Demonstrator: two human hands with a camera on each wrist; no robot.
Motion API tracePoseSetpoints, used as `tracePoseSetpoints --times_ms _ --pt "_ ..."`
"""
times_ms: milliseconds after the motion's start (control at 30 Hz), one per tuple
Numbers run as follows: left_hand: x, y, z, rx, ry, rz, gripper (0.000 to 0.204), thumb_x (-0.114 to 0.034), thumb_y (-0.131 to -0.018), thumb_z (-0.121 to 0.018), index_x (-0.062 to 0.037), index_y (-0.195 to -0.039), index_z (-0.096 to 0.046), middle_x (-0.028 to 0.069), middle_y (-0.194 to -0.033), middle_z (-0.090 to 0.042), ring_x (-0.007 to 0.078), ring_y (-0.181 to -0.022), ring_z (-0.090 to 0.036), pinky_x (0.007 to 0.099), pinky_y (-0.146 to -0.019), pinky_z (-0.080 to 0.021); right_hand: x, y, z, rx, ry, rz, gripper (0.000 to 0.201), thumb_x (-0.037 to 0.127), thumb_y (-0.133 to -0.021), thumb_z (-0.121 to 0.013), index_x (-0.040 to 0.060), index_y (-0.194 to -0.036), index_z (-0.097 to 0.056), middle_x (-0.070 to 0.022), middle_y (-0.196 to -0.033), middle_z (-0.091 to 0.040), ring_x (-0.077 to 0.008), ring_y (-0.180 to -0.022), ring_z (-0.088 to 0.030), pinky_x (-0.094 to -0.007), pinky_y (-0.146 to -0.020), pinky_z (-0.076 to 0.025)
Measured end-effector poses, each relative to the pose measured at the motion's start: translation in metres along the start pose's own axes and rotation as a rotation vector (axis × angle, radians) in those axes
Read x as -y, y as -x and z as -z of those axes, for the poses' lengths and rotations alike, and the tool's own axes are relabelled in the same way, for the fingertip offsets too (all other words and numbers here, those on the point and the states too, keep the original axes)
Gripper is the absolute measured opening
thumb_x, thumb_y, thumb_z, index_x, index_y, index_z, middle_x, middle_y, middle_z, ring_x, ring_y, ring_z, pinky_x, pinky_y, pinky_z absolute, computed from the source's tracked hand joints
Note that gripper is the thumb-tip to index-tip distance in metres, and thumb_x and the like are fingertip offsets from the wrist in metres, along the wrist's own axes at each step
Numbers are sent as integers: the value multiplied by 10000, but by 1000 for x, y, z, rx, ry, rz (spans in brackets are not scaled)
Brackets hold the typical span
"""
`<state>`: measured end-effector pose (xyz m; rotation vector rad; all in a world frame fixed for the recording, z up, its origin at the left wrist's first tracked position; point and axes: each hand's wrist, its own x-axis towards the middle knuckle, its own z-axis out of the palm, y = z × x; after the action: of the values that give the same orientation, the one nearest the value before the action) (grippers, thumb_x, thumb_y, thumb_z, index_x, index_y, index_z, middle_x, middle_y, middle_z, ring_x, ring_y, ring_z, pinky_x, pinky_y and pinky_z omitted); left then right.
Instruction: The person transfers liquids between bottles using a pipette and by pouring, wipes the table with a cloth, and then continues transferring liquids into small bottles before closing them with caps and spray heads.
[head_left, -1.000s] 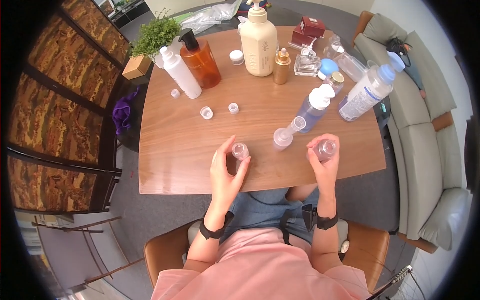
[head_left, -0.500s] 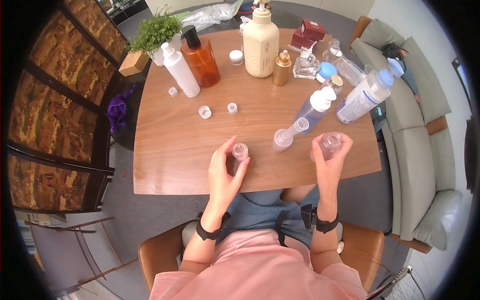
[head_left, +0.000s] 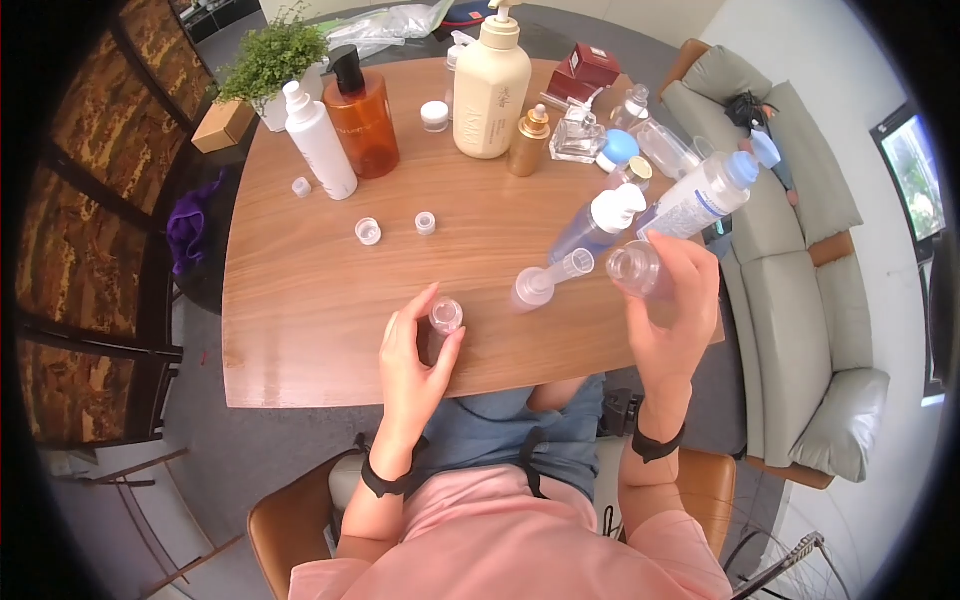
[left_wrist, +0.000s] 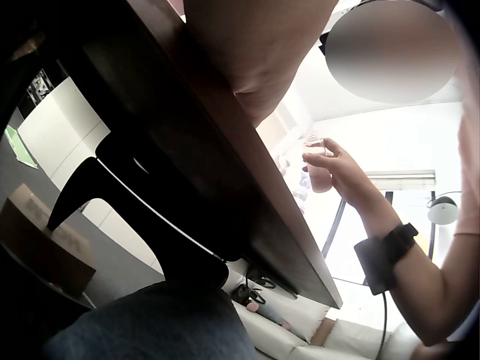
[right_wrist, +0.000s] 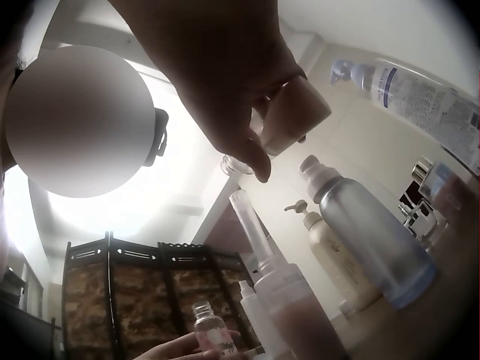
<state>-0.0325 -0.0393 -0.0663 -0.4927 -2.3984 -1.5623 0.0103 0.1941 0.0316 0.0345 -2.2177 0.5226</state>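
My left hand [head_left: 410, 365] has thumb and fingers curved round a small clear bottle [head_left: 446, 316], open at the top and upright on the table [head_left: 300, 340]. Raised at the right, my right hand [head_left: 678, 315] grips a translucent bottle [head_left: 638, 270], tilted with its uncapped mouth toward the left; the right wrist view shows that mouth [right_wrist: 236, 166] pointing down and left. Below it a pinkish bottle [right_wrist: 300, 315] stands with a clear tube-like piece [right_wrist: 252, 225] rising from its top; the head view shows this piece [head_left: 572, 264] leaning right. Only a forearm fills the left wrist view's top.
Two small caps [head_left: 368, 232] lie beyond my left hand. A blue bottle with a white pump [head_left: 590, 225] and a larger clear pump bottle [head_left: 695, 200] stand near my right hand. Amber [head_left: 365, 130], white [head_left: 322, 145] and cream [head_left: 490, 95] bottles stand farther back.
My right hand has lifted its bottle and tipped the mouth leftward. My left hand stays round the small bottle. The head view has shifted, so the table appears farther left.
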Motion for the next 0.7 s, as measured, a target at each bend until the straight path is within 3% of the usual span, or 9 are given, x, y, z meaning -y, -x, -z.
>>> tracePoseSetpoints --times_ms 267,700 --pt "-1 -1 2 5 -17 -15 523 -65 -789 -745 -33 -1274 -553 149 -1073 -633 276 -929 -616 365 -819 -498 5 -8 0 34 183 83 558 -29 -634 -691 152 -1161 -660 -25 -1074 -610 -222 -1042 -575 -512 -1040 -361" --pt "-3 -1 3 13 -33 -38 514 -61 -792 -737 -25 -1269 -548 153 -1061 -634 282 -929 -612 368 -825 -496 7 -13 1 38 302 164 600 -34 -617 -672 203 -1169 -677 -10 -1093 -602 -245 -1081 -566 -539 -1057 -331"
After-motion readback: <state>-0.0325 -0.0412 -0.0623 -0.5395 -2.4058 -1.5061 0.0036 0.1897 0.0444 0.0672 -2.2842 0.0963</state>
